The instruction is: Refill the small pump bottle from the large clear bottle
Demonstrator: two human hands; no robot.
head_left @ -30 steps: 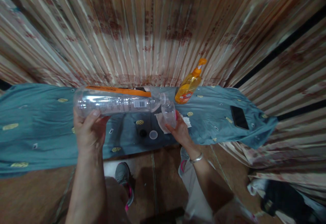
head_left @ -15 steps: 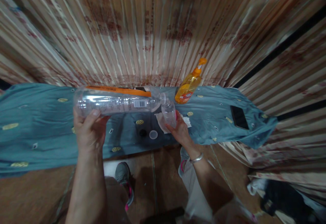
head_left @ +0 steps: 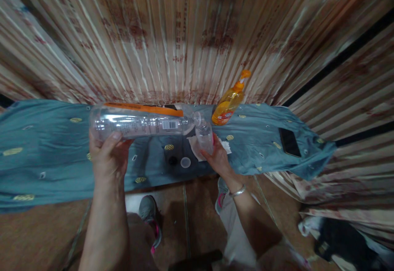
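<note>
Clock from mid-view. Brown tiled floor point(head_left: 172, 238) nearest, pale grout lines; grey shoe point(head_left: 148, 208) with pink edging at 7, crumpled dark heap point(head_left: 341, 238) at 4, material unclear. Shiny smooth bracelet point(head_left: 239, 190) on right wrist, 5 o'clock. Left hand point(head_left: 109, 152), between 8 and 9: half-curled, palm under the base end of the large bottle point(head_left: 138, 126), thumb up the near side, has hold of it. Right hand point(head_left: 219, 156), between 4 and 5: fingers and thumb closed round the small bottle point(head_left: 204, 138). Desk point(head_left: 55, 156) draped in teal cloth, slightly wrinkled, yellow oval prints. Near edge: round black cap point(head_left: 172, 161) at 7, round translucent cap point(head_left: 185, 162) just beside it. Thin whitish paper point(head_left: 193, 144), rough-edged, partly behind small bottle. Large bottle: clear ribbed plastic, orange strip, barcode, lying sideways at 9, neck toward centre; small bottle clear, tilted, just off centre at 5. Mouths meet; exact contact too blurred. Flat black rectangular phone point(head_left: 289, 142) at 3. Amber pump bottle point(head_left: 227, 107), orange head, leaning in view, at 2. Behind, at 12, pleated beige curtain point(head_left: 160, 28), reddish motifs.
</note>
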